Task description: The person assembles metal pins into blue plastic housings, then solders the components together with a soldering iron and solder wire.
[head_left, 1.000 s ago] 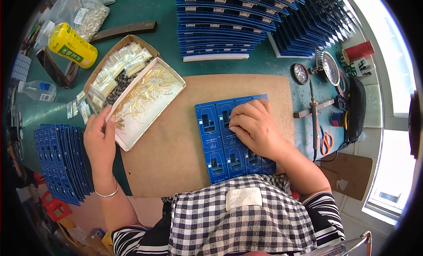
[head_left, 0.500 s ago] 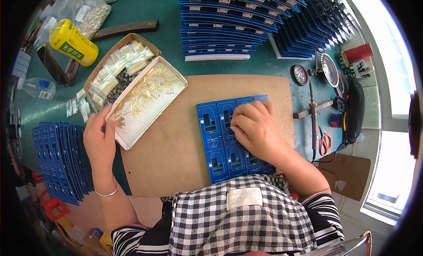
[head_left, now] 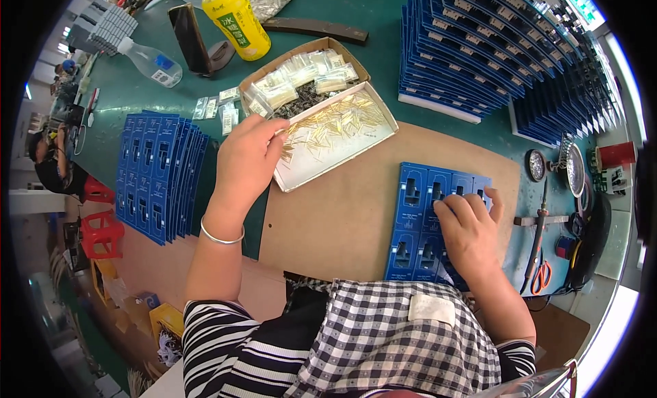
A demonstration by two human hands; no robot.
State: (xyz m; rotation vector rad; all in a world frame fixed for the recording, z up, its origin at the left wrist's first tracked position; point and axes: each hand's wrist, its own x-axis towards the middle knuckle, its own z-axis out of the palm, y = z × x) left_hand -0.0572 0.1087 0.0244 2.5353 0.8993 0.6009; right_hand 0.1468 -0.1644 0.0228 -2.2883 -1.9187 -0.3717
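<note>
Curled left hand at white tray of gold pins, right hand over blue board on brown mat; could not tell either grip; perhaps risked spilling pins by bumping tray.

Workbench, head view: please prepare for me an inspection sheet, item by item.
Surface: green table, with a brown board on it.
Job's things: blue circuit panel on the board; white tray with loose golden pins.
Clutter: yellow bottle, scissors, soldering iron.
Hands: left hand at the tray, fingers by the pins; right hand at the panel, anything pinched unclear.
Cables: dark cord near the scissors, route partly hidden.
Surroundings: red stools and another person at left.
</note>
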